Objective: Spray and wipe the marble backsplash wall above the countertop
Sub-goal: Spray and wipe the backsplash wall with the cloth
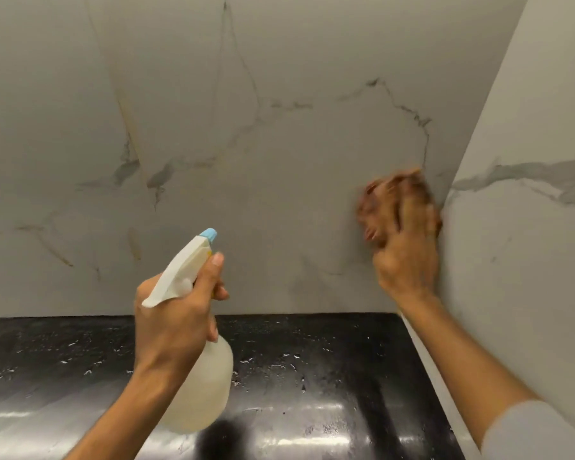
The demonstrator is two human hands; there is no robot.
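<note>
– Backsplash [279, 144]: upright behind the worktop [312, 376], pale marble with dark veins, meeting a side wall [528, 260] in the right corner.
– Step in hand?
– Wiping, by the look of it. Right hand [409, 247] laid flat, fingers spread, pressing a brown cloth [375, 200] against the marble just beside that corner. Both blurred.
– And the other?
– Left hand [176, 313] wrapped round the neck of the bottle [206, 386], forefinger stretched up along the sprayer head, blue nozzle [210, 234] aimed at the marble. Held above the worktop, well apart from the stone. No mist or wet patch to be made out.
– Next move?
– Probably a sweep leftward out of the corner, with even pressure and the cloth kept flat. After that, likely a fresh squeeze of the trigger toward the centre and left. Hard to judge how much done already: no visible line between wiped and unwiped.
– Count?
– One bottle, one cloth, two hands, one worktop, two marble faces. One grey sleeve [538, 433] at the lower right.
</note>
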